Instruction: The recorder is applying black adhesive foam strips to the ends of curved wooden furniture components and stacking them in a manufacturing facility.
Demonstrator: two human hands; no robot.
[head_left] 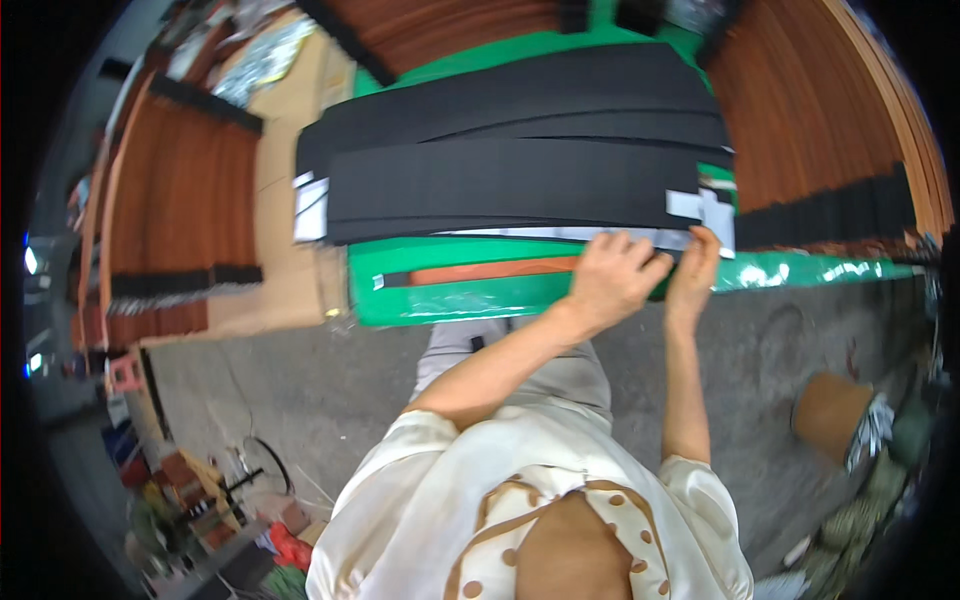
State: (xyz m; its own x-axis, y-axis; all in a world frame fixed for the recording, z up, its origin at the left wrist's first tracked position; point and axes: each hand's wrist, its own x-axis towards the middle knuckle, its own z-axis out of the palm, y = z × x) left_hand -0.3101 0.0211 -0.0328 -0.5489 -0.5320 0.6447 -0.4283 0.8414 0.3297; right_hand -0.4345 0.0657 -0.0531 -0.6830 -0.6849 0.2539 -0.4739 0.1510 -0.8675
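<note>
A stack of long black flat strips (510,180) lies across the green covering in front of me, with white labels (684,204) near the ends. My left hand (615,280) reaches over the stack's front edge near its right end, fingers bent and pressed on a black strip there. Beside it, my right hand (692,275) pinches the front right corner of that strip, next to the white label. Under my left wrist runs a thin orange-brown strip (490,270) with a black end, lying on the green covering. My fingers hide part of the edge they grip.
Stacks of reddish-brown slats with black ends stand to the left (185,190) and right (810,110). Another brown stack (460,30) lies beyond the black strips. Cardboard (290,250) covers the table's left part. A brown bin (832,415) stands on the grey floor (330,390).
</note>
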